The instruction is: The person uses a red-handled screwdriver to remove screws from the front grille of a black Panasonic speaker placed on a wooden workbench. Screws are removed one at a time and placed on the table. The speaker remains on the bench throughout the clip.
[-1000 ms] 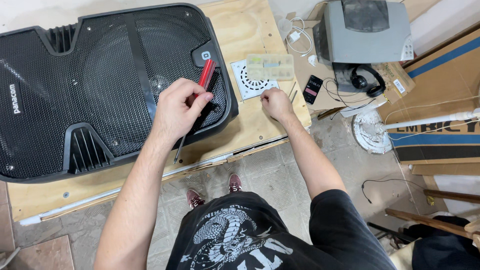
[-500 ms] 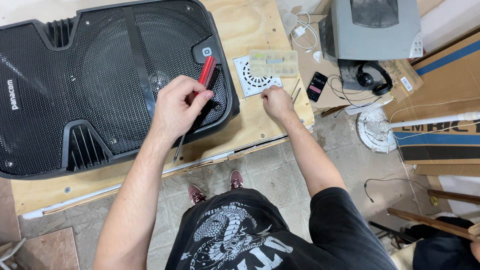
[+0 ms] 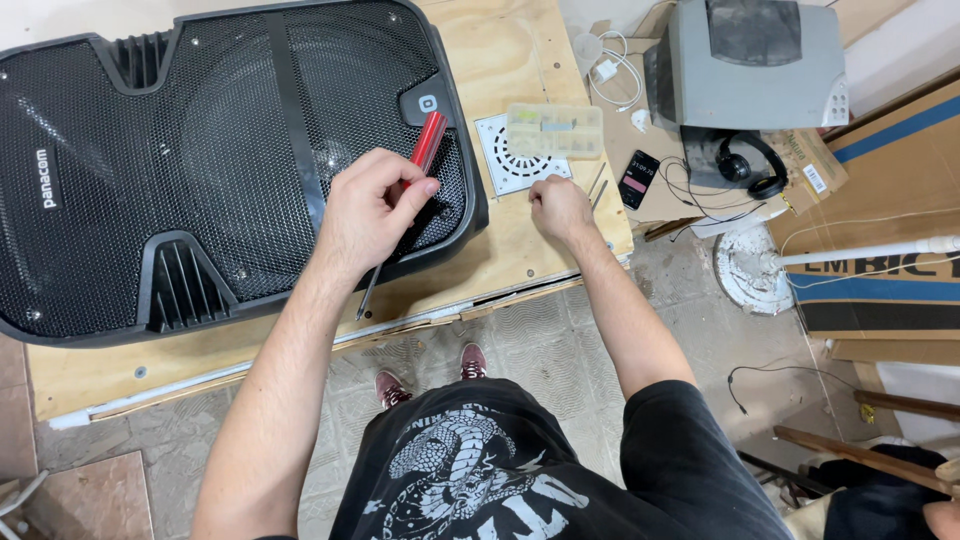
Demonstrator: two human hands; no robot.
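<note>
Near the middle of the frame the left hand [image 3: 368, 208] is wrapped around a red-handled screwdriver [image 3: 421, 158], its handle pointing up and right and its thin shaft poking out below the wrist toward the counter [image 3: 520, 255] edge. That hand rests over the lower right corner of the big black speaker [image 3: 200, 150], which lies flat across the upper left of the plywood. Just to the right, the right hand [image 3: 560, 205] sits curled on bare wood, fingers closed; whether it holds anything I cannot tell. Above it lie a white round-grilled plate [image 3: 500, 165] and a small clear parts box [image 3: 555, 130].
</note>
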